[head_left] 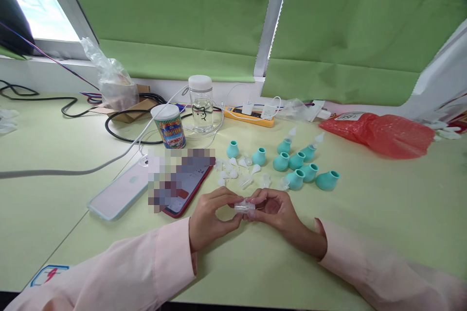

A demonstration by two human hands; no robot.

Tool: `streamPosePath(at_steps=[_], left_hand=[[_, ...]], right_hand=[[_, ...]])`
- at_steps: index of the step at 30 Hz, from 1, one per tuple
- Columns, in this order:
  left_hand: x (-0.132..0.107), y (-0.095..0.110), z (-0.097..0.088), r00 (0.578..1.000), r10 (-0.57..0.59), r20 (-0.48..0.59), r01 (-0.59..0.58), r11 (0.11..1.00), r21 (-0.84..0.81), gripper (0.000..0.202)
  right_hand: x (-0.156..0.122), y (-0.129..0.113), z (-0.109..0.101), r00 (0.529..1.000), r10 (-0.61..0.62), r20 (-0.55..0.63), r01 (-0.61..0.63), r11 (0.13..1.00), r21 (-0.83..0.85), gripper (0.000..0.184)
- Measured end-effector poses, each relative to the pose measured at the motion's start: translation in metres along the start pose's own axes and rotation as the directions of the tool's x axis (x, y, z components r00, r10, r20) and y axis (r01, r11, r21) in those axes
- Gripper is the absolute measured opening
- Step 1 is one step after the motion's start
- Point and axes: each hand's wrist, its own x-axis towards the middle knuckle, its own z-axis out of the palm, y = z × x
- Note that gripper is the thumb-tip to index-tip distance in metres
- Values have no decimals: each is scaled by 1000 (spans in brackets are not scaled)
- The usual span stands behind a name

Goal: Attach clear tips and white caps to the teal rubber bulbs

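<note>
Between the fingertips of both hands is a small clear plastic tube (244,207), held level above the table. My left hand (215,216) pinches its left end, and my right hand (277,211) grips the right end. Just beyond the hands lie small white cone-shaped tips (230,171) and clear plastic pieces (246,181). Several teal rubber bulbs (327,181) with round openings stand or lean farther to the right. Two at the back, one of them this teal bulb (284,146), carry a translucent pointed tip.
Left of the hands lie a phone with a dark red edge (197,182) and a pale phone in a case (120,189). Behind stand a snack can (170,129), a clear bottle (202,107) and a yellow power strip (248,115). A red plastic bag (379,133) lies at right; a grey cable (91,170) crosses the left side.
</note>
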Motion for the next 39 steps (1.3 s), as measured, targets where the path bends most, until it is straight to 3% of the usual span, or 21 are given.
streamPosePath(at_steps=[4,8,13,17,23,31,39], left_hand=[[1,-1,0,1000,24,-2,-24,999,-31,17],[3,3,-5,995,-81,52,85,994,-73,20],[4,3,-9,927,-325,185,367,890,-272,20],[4,-3,-7,873,-415,256,487,763,-424,20],[3,-7,-5,871,-404,280,491,702,-516,22],[1,-6,-4,887,-391,244,460,725,-512,18],[1,-5,-3,867,-444,226,495,716,-492,18]], right_hand=[[-1,1,1,1000,-26,7,26,999,-42,18],[-5,2,1,983,-181,29,183,963,-197,18],[-8,-2,1,876,-462,139,464,729,-503,23],[-7,-4,1,820,-541,187,541,626,-561,23],[-8,-2,2,802,-564,197,563,601,-568,24],[-8,-1,1,785,-576,229,592,586,-554,25],[-8,-1,1,760,-603,243,618,555,-556,26]])
